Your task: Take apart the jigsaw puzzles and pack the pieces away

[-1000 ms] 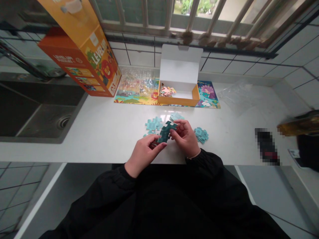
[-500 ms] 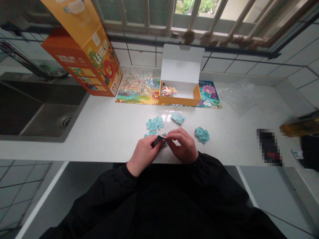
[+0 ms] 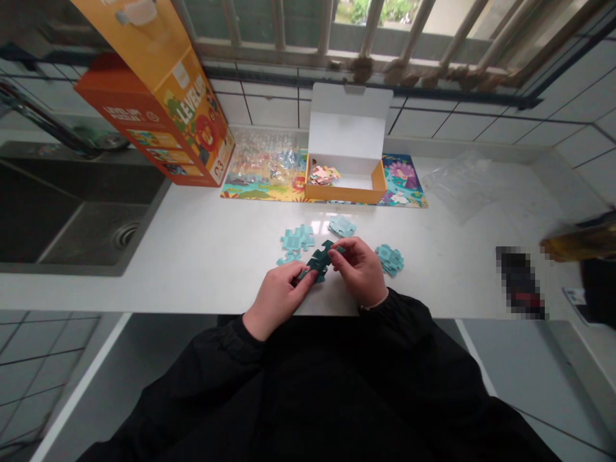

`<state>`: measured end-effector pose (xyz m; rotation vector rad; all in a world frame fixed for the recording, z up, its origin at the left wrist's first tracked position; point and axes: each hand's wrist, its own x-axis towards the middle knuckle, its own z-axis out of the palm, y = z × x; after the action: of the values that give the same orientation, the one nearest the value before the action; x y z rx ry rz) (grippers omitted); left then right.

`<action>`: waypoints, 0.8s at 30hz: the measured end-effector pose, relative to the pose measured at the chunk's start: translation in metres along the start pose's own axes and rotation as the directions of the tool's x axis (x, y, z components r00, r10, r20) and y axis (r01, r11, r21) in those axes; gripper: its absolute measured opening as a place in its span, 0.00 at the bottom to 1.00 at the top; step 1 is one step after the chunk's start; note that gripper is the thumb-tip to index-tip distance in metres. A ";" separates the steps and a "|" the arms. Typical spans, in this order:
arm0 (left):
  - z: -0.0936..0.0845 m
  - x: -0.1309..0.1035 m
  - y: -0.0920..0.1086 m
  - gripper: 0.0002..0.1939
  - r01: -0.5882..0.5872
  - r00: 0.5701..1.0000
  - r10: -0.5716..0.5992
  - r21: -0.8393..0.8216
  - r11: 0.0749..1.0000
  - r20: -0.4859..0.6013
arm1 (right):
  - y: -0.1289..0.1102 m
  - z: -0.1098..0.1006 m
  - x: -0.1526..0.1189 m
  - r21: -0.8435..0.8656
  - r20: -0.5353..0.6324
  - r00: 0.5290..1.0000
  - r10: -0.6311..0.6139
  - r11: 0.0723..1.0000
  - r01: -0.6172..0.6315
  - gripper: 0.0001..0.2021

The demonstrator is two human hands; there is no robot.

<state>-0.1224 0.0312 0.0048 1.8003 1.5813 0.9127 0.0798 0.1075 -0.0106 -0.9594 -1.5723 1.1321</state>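
Dark teal puzzle pieces (image 3: 317,259) are held above the front of the counter. My left hand (image 3: 282,292) is closed on their lower left end, thumb on top. The fingertips of my right hand (image 3: 360,269) pinch a piece at the upper right end. Whether the pieces are joined or only overlap I cannot tell. Light teal puzzle pieces (image 3: 297,238) lie just beyond my left hand. A small stack of pale teal pieces (image 3: 342,226) is behind my right hand, and another teal pile (image 3: 389,259) sits to its right.
An open orange-and-white box (image 3: 346,194) holding pink pieces stands on colourful picture boards (image 3: 407,183). Bubble wrap (image 3: 269,157) lies left of it, a clear plastic bag (image 3: 459,183) right. A tall orange puzzle box (image 3: 192,128) stands beside the sink (image 3: 144,224). A blurred dark object (image 3: 520,282) lies right.
The dark teal pieces have turned so their flat faces show, slanting up to the right. My right hand has shifted slightly right and away from my left.
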 end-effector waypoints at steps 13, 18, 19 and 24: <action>-0.005 -0.001 0.004 0.24 0.056 0.997 -0.060 -0.088 0.995 -0.048 | 0.000 -0.002 -0.001 0.039 0.025 0.979 -0.203 0.979 0.202 0.06; -0.004 -0.002 0.002 0.25 0.063 0.996 -0.070 -0.128 0.990 -0.050 | -0.007 -0.005 0.001 0.159 0.199 0.934 -0.296 0.950 0.268 0.03; -0.004 -0.002 0.003 0.25 0.065 0.996 -0.071 -0.134 0.989 -0.048 | -0.008 -0.005 0.000 0.157 0.213 0.930 -0.298 0.950 0.268 0.03; -0.005 -0.002 0.002 0.26 0.068 0.996 -0.075 -0.124 0.990 -0.050 | -0.007 -0.004 -0.001 0.160 0.129 0.961 -0.244 0.962 0.223 0.05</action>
<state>-0.1251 0.0288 0.0095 1.6364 1.5770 1.0098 0.0829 0.1059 -0.0038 -0.5872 -1.6478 1.1509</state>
